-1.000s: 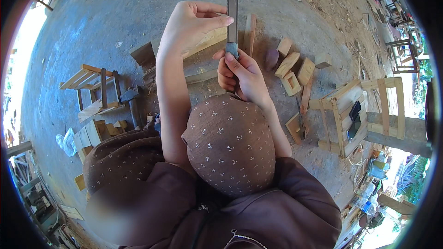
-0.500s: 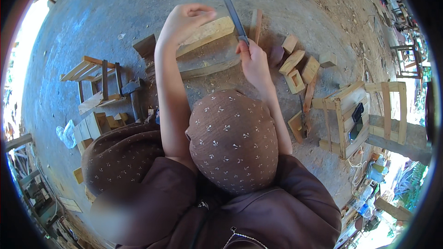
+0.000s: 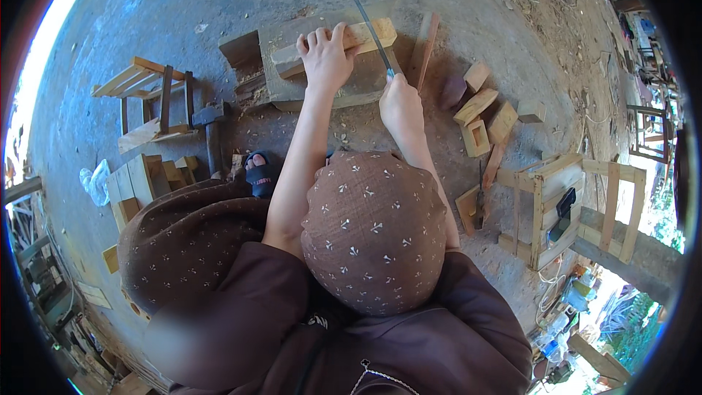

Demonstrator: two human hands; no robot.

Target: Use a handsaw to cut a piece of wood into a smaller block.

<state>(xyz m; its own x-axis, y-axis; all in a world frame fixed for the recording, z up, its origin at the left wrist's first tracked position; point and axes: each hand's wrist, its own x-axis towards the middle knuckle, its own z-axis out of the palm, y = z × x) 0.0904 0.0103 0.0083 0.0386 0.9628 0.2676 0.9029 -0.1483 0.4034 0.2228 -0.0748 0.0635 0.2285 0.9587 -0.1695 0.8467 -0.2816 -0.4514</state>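
A pale squared wooden block (image 3: 289,63) lies crosswise on a wider flat board (image 3: 365,93) low on the ground. My left hand (image 3: 327,60) presses down on the block left of its middle, fingers wrapped over the far edge and thumb to the right. In my right hand (image 3: 402,106) is the handle of a long narrow metal blade (image 3: 373,31). The blade slants up and left across the block near its right end; I cannot tell whether it touches the wood. Its exact kind is unclear.
Several wood offcuts (image 3: 502,123) lie right of the board, beside a reddish strip (image 3: 423,55). A hammer (image 3: 213,139) and a small slatted wooden frame (image 3: 157,102) stand left. Another wooden frame (image 3: 559,208), with a phone (image 3: 565,203) on it, is at right.
My left hand has come down from above onto the block and gripped it. My right hand has lowered the blade from a raised position to lie across the block's right end.
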